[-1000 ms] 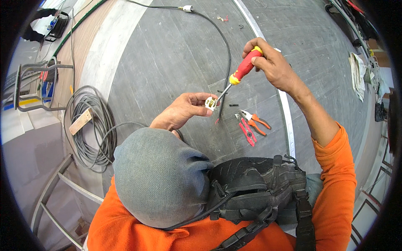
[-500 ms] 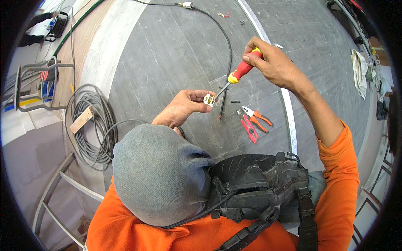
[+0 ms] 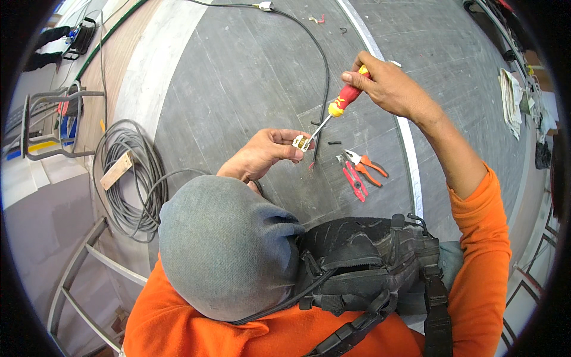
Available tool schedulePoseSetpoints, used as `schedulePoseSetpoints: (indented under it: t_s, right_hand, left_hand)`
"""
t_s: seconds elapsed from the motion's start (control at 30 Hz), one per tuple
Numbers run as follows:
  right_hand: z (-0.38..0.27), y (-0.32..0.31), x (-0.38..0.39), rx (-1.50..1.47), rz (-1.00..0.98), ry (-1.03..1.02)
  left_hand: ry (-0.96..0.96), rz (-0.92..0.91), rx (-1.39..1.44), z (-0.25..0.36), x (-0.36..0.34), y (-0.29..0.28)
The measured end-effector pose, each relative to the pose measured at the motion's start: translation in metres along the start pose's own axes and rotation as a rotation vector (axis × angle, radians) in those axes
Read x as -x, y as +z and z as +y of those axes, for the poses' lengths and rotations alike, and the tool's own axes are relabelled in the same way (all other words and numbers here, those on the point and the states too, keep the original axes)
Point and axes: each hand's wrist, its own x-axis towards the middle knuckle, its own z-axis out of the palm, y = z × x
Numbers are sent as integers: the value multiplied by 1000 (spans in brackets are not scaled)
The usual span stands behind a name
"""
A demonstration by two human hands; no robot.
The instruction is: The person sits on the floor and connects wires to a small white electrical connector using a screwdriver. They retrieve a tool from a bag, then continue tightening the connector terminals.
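Between the thumb and fingers of my left hand is a small white electrical fitting with brass-coloured metal inside. My right hand grips the end of a red and yellow screwdriver, which slants down to the left. Its metal tip meets the fitting; the exact contact point is too small to make out. On the floor below the screwdriver lie orange-handled pliers and a red hand tool, side by side. A black cable runs down behind the screwdriver, its end showing red near my left hand.
A coil of grey cable with a wooden piece on it lies at left. Metal frames stand beyond it. A pale metal strip crosses the floor. A black pouch rests at my lap. Another person's dark sleeves show at upper left.
The fitting has turned slightly in my left hand, showing more of its brass inside. The screwdriver has rolled a little in my right hand, its tip still at the fitting.
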Motion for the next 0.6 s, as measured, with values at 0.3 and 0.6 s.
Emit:
schedulePoseSetpoints:
  t_s: [0.3, 0.6]
  right_hand:
    - [6, 3, 3, -523, -131, 1]
    - [10, 10, 31, -639, -318, 139]
  left_hand:
    - [-23, -22, -33, -5, -1, 2]
    - [202, 51, -26, -15, 17, -21]
